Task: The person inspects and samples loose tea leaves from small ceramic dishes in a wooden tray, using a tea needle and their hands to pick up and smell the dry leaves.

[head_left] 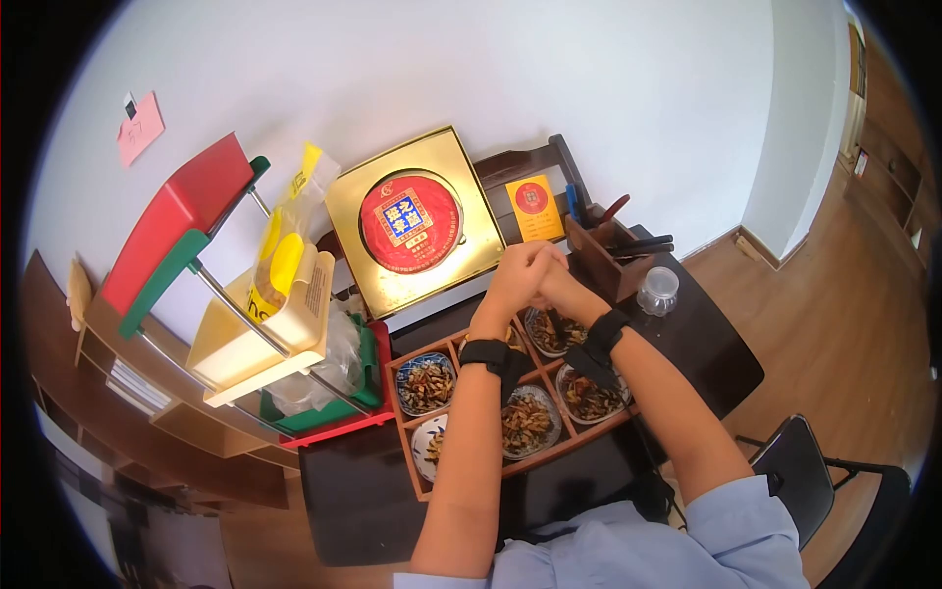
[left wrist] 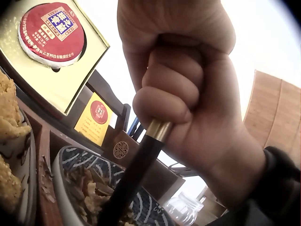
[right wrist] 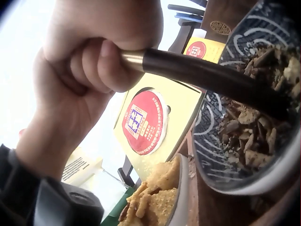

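Clasped together above the tray, my left hand (head_left: 513, 280) and right hand (head_left: 569, 293) grip a thick dark rod (left wrist: 141, 162) with a brass-coloured collar (right wrist: 133, 60). The fingers curl tightly and hide the rod's upper end. Its lower end slants into the dried brown bits of a blue-and-white patterned bowl (right wrist: 209, 155), and the tip looks blurred there. That bowl sits in a divided wooden tray (head_left: 407, 442). Beside it, in another bowl, are yellow crusty pieces (right wrist: 162, 186). Several more bowls of brown bits fill the other compartments.
A gold box (head_left: 343, 211) with a red disc (head_left: 412, 245) leans behind the tray, next to a yellow card (head_left: 520, 228). On the right stand a wooden pen holder (head_left: 594, 265) and a clear jar (head_left: 659, 294). A tiered rack (head_left: 260, 339) rises on the left.
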Available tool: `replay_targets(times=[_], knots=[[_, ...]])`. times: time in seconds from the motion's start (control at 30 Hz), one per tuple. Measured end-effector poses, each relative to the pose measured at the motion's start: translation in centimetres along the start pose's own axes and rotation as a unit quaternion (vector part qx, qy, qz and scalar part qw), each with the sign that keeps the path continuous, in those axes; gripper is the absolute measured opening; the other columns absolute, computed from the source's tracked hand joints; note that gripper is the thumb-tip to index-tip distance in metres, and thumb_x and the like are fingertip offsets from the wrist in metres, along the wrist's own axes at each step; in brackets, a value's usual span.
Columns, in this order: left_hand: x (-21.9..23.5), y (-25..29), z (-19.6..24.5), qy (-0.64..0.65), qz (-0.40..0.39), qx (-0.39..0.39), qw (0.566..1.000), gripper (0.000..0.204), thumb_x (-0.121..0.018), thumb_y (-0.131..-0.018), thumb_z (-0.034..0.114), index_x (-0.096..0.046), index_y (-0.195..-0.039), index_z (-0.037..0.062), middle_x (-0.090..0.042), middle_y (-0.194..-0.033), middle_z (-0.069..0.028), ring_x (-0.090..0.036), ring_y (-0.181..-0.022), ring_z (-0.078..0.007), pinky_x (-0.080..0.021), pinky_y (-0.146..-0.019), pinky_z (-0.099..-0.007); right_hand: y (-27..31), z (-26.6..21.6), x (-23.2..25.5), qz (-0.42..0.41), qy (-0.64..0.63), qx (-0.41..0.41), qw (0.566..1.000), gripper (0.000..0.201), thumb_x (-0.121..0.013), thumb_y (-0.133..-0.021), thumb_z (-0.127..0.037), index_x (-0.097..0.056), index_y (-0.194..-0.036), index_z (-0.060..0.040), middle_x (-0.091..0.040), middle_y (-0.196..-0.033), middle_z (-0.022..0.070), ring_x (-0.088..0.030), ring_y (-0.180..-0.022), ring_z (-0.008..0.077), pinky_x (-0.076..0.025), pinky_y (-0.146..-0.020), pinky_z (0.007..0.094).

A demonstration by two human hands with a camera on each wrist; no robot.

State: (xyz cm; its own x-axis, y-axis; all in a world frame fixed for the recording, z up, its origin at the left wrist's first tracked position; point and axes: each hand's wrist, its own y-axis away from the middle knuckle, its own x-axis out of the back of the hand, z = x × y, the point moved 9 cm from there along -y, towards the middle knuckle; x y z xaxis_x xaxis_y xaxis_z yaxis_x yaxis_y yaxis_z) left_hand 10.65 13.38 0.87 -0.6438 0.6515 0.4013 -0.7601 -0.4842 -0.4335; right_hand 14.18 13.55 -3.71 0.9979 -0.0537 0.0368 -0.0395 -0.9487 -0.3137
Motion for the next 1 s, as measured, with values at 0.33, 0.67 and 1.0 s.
replay_targets(times=[0.33, 0.67, 1.0], knots=[[0.2, 0.0, -0.1, 0.016, 0.008, -0.006, 1.0, 0.029, -0.04, -0.087, 0.013, -0.062, -0.078, -0.0034, -0.063, -0.076, -0.0092, -0.057, -0.074, -0.0168, -0.046, -0.075, -0.0293, 0.0, 0.4, 0.1, 0.005, -0.032, -0.037, 0.999, 0.02, -0.05, -0.088, -0.016, -0.045, -0.069, -0.0106, -0.037, -0.055, -0.0039, -0.035, -0.046, 0.0061, -0.025, -0.042, 0.0233], [0.2, 0.4, 1.0, -0.019, -0.005, -0.001, 1.0, 0.027, -0.042, -0.085, 0.014, -0.062, -0.078, -0.0021, -0.063, -0.075, -0.0088, -0.058, -0.073, -0.0158, -0.046, -0.073, -0.0284, 1.2, 0.7, -0.1, -0.014, -0.069, -0.067, 0.995, 0.021, -0.05, -0.088, -0.016, -0.044, -0.068, -0.0112, -0.036, -0.054, -0.0043, -0.034, -0.044, 0.0058, -0.024, -0.041, 0.023], [1.2, -0.2, 6.1, -0.068, 0.008, -0.041, 0.997, 0.03, -0.046, -0.082, 0.022, -0.061, -0.075, -0.0025, -0.06, -0.069, -0.0172, -0.058, -0.066, -0.0267, -0.046, -0.065, -0.0339, -0.5, 1.8, 0.7, -0.04, -0.161, -0.066, 0.984, 0.019, -0.049, -0.091, -0.022, -0.048, -0.074, -0.0152, -0.037, -0.055, -0.0074, -0.03, -0.042, 0.0039, -0.019, -0.04, 0.0204]])
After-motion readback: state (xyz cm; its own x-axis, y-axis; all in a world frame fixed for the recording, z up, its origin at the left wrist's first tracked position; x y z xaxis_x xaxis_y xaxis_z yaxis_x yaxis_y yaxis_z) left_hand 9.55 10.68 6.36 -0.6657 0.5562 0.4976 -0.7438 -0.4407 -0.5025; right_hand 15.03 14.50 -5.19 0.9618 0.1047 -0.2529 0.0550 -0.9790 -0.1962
